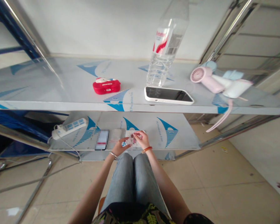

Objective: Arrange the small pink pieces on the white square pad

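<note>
Over the lower shelf, close to my knees, my left hand (pixel 121 147) has its fingers curled around a small clear plastic piece (pixel 130 141), perhaps a little bag or container. My right hand (pixel 142 139) meets it from the other side, thumb and fingertips pinched at a cluster of small dark red, bead-like bits (pixel 133 140). Exactly what the right fingertips grip is too small to tell. Beneath both hands lies a whitish, see-through tray or sheet (pixel 140 145), partly covered by them. Left of it sits a clear flat box or bag (pixel 116 134).
A blurred-out phone (pixel 102 140) and a white power strip (pixel 72 127) lie on the lower shelf. The upper shelf (pixel 70 90) juts above, bearing a red case (pixel 106 86), a water bottle (pixel 162 59), a white-edged phone (pixel 169 95) and pink and white handheld fans (pixel 214 82).
</note>
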A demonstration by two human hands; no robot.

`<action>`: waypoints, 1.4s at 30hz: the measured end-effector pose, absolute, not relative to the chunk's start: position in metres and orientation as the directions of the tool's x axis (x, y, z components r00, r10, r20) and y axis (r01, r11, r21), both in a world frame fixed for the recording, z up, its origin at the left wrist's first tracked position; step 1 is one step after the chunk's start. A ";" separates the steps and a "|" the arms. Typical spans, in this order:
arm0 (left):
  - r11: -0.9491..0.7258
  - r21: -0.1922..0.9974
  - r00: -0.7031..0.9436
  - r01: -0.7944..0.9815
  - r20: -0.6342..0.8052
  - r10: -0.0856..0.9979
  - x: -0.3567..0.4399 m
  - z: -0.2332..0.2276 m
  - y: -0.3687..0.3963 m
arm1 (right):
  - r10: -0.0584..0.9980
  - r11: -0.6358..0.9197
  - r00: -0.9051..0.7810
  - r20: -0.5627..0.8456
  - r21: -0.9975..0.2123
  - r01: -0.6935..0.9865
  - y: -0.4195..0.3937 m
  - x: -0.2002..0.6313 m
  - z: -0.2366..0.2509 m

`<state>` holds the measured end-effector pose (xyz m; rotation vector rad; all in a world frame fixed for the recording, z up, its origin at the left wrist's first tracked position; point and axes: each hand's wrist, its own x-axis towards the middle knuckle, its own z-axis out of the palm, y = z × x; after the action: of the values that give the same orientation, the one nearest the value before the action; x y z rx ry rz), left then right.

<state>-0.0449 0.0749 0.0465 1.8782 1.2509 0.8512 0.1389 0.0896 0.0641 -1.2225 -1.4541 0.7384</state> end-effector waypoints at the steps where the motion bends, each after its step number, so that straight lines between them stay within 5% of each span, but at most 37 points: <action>1: -0.275 0.839 0.311 0.470 0.135 0.941 -0.045 0.047 0.075 | 0.947 0.297 0.028 0.320 -0.905 0.303 0.087 0.138 0.070; 6: -0.271 0.842 0.306 0.467 0.133 0.943 -0.046 0.052 0.075 | 0.940 0.340 -0.107 0.324 -0.858 0.385 0.081 0.133 0.076; 13: -0.262 0.854 0.297 0.449 0.134 0.945 -0.048 0.056 0.076 | 0.961 0.136 0.150 0.231 -0.873 0.469 0.098 0.149 0.031; 23: -0.231 0.859 0.291 0.457 0.101 0.951 -0.046 0.065 0.072 | 0.978 -0.123 0.195 0.070 -0.560 0.820 0.093 0.172 -0.033; 34: -0.248 0.853 0.316 0.460 0.104 0.943 -0.052 0.070 0.072 | 0.978 -0.176 0.208 0.012 -0.493 0.852 0.099 0.166 -0.038; 42: -0.230 0.851 0.322 0.472 0.077 0.944 -0.054 0.075 0.070 | 0.998 -0.060 0.058 -0.020 -0.459 0.887 0.102 0.170 -0.035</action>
<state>-0.0541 0.0699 0.0751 1.8390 1.2569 0.7969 0.1703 0.1025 -0.0352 -2.0178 -1.8955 0.4818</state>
